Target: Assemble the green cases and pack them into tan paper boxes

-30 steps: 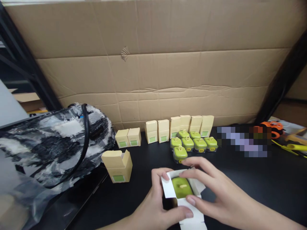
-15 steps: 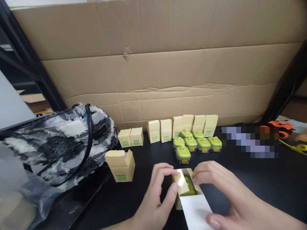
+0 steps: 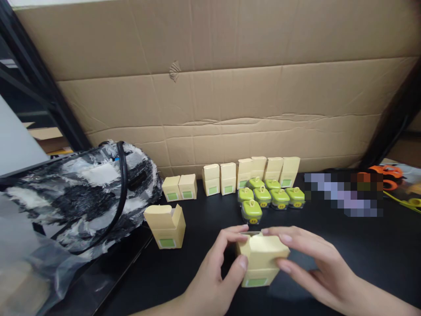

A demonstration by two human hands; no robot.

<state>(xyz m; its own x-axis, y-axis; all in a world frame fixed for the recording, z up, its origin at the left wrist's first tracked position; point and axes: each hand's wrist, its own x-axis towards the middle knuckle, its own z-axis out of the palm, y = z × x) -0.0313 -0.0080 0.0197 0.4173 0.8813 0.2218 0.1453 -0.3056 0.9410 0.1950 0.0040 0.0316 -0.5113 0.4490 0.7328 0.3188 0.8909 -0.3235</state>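
Observation:
A small cream cardboard box (image 3: 261,263) with a green label stands on the black table in front of me. My left hand (image 3: 217,272) grips its left side between thumb and fingers. On the right, my right hand (image 3: 317,261) pinches the top flap, thumb at the front and fingers over the upper edge. The flap is folded over the top, with a narrow gap showing at the back; the contents are hidden. Just behind are several clear containers with green lids (image 3: 251,210) and small loops on top. Another cream box (image 3: 167,229) with its flap raised stands to the left.
Two closed boxes (image 3: 179,188) and several taller ones with raised flaps (image 3: 228,179) line the back, before a cardboard sheet (image 3: 210,96). A black-and-white furry bag (image 3: 95,188) and clear plastic (image 3: 36,272) occupy the left. An orange object (image 3: 390,175) lies far right.
The box's long flap, hanging toward me with a green lid showing inside, has been swung up and over the opening by my right hand. My left hand keeps its hold.

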